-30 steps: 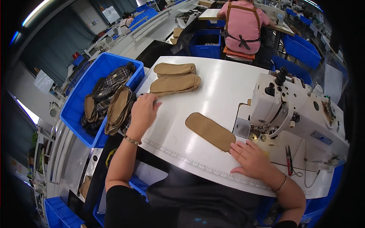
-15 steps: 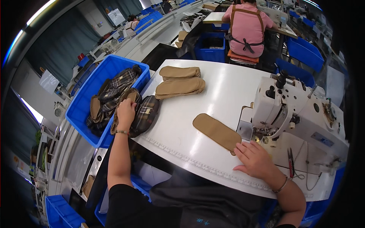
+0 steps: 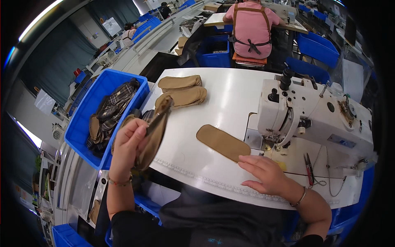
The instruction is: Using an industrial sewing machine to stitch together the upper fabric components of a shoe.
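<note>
My left hand (image 3: 128,144) is closed round a fabric slipper upper (image 3: 153,142) with a tan lining, raised above the table's left front edge. Part of the piece is blurred, and my fingers hide some of it. On the white table a single tan insole (image 3: 222,143) lies flat. My right hand (image 3: 265,173) rests at its near right end, fingers stretched out and fingertips at the edge. Two stacks of tan insoles (image 3: 181,97) lie farther back on the table. More plaid slipper uppers (image 3: 117,103) fill the blue bin (image 3: 76,123) at the left.
A white sewing machine (image 3: 317,113) stands on the table's right side, its needle area near the insole. Red-handled thread snips (image 3: 309,171) lie by a chain. A ruler strip (image 3: 222,185) runs along the front edge. Beyond the table a person in pink (image 3: 252,31) sits.
My left hand has lifted the slipper upper from beside the bin and brought it nearer to me. My right hand stays at the insole's end. The whole view has shifted slightly.
</note>
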Available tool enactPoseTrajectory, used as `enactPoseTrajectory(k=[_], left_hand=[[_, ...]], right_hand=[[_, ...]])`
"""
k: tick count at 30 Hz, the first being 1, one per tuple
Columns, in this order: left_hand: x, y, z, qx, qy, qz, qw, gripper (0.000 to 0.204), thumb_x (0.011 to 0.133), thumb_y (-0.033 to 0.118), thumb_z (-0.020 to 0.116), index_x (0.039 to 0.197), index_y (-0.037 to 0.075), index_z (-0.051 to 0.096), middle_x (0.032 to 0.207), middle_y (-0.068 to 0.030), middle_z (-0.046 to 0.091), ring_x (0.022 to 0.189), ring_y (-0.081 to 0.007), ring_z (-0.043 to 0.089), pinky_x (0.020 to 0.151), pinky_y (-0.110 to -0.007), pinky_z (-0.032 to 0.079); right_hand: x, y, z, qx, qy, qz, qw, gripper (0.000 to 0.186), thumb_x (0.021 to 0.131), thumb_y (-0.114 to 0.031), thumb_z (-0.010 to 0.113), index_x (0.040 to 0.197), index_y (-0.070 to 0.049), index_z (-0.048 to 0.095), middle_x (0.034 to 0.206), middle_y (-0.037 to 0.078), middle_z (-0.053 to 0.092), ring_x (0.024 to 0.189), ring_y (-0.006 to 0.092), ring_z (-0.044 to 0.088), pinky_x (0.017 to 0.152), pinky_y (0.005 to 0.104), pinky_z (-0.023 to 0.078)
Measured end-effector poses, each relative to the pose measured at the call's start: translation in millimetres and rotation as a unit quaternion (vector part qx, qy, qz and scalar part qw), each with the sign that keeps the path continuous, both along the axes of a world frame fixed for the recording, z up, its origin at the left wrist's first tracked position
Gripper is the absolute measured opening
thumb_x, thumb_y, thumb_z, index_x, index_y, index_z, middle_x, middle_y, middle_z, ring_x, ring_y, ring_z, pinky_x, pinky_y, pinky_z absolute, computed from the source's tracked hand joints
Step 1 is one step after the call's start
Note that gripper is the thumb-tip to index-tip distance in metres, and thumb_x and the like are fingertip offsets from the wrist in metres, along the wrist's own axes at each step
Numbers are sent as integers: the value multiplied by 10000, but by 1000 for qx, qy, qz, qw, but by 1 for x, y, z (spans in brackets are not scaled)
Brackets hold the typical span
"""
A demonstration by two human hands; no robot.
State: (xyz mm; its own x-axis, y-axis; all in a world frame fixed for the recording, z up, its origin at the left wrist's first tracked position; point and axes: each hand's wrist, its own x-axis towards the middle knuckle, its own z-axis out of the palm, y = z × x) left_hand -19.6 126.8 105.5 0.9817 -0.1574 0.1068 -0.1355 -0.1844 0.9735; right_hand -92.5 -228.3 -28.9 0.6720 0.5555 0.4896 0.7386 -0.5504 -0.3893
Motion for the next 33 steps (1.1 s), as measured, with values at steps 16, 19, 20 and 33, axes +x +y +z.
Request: enactPoseTrajectory(k=[16, 19, 20, 33], left_hand=[[-34, -125, -103, -41, 276, -311, 909, 212, 1039, 292, 513, 980, 90, 535, 693, 103, 433, 581, 9, 319, 504, -180, 230], [-25, -131, -107, -33, 281, -319, 905, 242, 1045, 288, 503, 918, 89, 552, 648, 105, 404, 546, -1, 296, 490, -187, 222], [-23, -136, -107, -56, 296, -298, 906, 267, 1043, 295, 504, 876, 90, 545, 640, 93, 405, 524, -9, 288, 475, -193, 212], [-31, -120, -125, 99, 226, -311, 918, 289, 826, 103, 799, 943, 62, 538, 837, 73, 509, 732, -2, 431, 644, -163, 376]], right_hand=[[-4, -5, -4, 335, 591, 76, 730, 247, 833, -83, 773, 1026, 39, 679, 880, -13, 673, 788, 35, 570, 705, 218, 485], [-5, -7, -2, 268, 598, 87, 751, 214, 820, -111, 778, 935, 41, 681, 801, -14, 664, 736, 33, 555, 662, 219, 472], [-4, -6, -1, 225, 608, 99, 755, 212, 812, -128, 783, 885, 41, 678, 757, -15, 657, 707, 31, 544, 640, 222, 465], [-14, 5, -13, 319, 599, 95, 728, 357, 811, -281, 814, 1026, -32, 674, 789, -10, 658, 680, 51, 585, 575, 213, 479]])
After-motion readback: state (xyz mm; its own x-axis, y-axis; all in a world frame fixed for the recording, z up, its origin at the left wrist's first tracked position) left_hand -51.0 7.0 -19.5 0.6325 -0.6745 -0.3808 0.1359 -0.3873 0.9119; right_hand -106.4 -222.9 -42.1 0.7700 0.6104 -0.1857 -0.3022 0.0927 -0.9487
